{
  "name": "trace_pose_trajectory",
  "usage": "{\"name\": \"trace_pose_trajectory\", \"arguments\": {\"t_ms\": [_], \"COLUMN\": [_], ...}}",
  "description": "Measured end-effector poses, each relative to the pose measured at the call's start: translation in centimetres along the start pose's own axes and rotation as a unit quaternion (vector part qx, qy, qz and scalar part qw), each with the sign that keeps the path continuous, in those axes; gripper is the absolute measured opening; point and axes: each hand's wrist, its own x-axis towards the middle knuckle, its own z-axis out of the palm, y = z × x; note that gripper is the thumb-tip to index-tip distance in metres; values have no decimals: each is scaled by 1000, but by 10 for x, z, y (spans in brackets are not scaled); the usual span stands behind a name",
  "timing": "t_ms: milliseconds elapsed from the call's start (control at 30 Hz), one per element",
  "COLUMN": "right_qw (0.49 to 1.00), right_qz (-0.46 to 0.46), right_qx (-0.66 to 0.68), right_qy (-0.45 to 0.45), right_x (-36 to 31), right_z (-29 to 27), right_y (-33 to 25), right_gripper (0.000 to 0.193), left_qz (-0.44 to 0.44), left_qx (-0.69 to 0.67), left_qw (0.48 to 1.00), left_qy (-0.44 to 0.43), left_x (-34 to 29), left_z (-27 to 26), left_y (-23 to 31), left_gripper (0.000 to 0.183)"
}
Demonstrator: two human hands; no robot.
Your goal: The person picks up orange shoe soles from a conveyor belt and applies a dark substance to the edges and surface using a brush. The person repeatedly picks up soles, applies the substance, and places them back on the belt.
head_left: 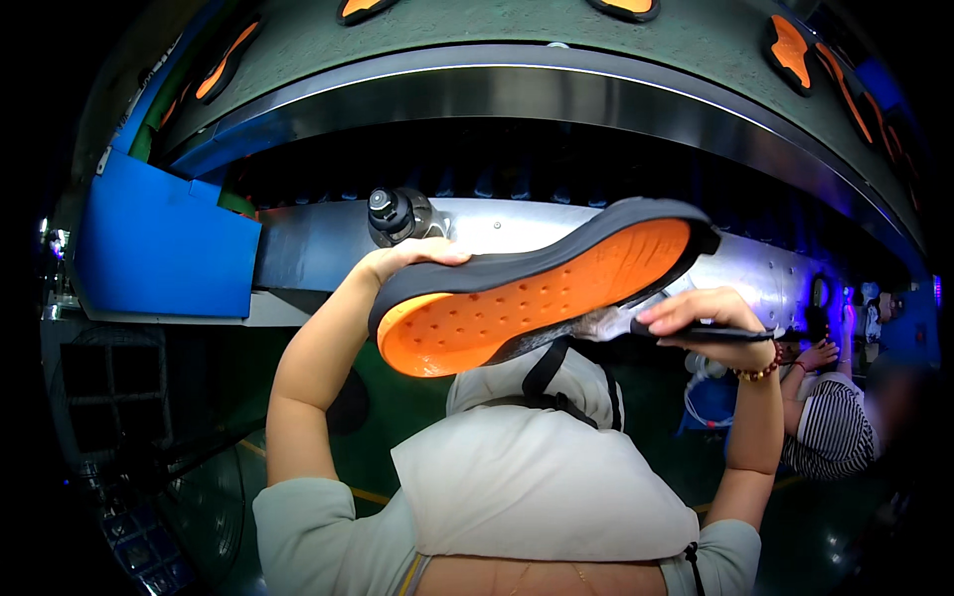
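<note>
A shoe sole (pixel 537 288), black around the edge with an orange dimpled inner face, is held up tilted in front of me. My left hand (pixel 417 256) grips its upper edge toward the left end, the fingers partly hidden behind it. In my right hand (pixel 711 323) is a brush with a black handle (pixel 720 334). Its pale bristles (pixel 602 323) touch the sole's lower edge near the middle. The orange face looks wet and shiny at its left end. Just behind my left hand stands a dark bottle with a black cap (pixel 397 214).
A green conveyor belt (pixel 477 28) carries several orange-and-black soles beyond a metal rail (pixel 447 89). A metal ledge (pixel 487 221) runs below it. At left is a blue metal box (pixel 164 238). On the right, a person in a striped top (pixel 833 422) reaches toward the ledge.
</note>
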Motion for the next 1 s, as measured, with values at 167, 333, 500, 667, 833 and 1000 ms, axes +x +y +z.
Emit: {"name": "trace_pose_trajectory", "arguments": {"t_ms": [167, 333, 500, 667, 833, 1000], "right_qw": [997, 996, 969, 948, 939, 905], "right_qz": [-33, 43, 77, 92, 80, 71], "right_qx": [-53, -84, 206, 204, 145, -55], "right_qy": [33, -1, 110, 225, 302, 417], "right_x": [3, -4, 31, 31, 27, 28], "right_z": [-10, -17, 38, 65, 77, 76], "right_y": [-9, -2, -11, 27, 45, 59], "right_gripper": [15, 20, 19, 13, 13, 13], "left_qz": [-14, -30, -5, 116, 127, 107], "left_qx": [-19, -84, -304, -288, -327, -342], "left_qw": [1000, 996, 945, 920, 915, 917], "left_qy": [1, -28, -120, -239, -200, -174], "left_x": [-1, -4, 21, 40, 47, 52], "left_z": [-9, -15, 17, 21, 19, 15], "left_y": [-5, -8, -31, -46, -58, -70], "left_gripper": [42, 45, 48, 43, 41, 40]}}
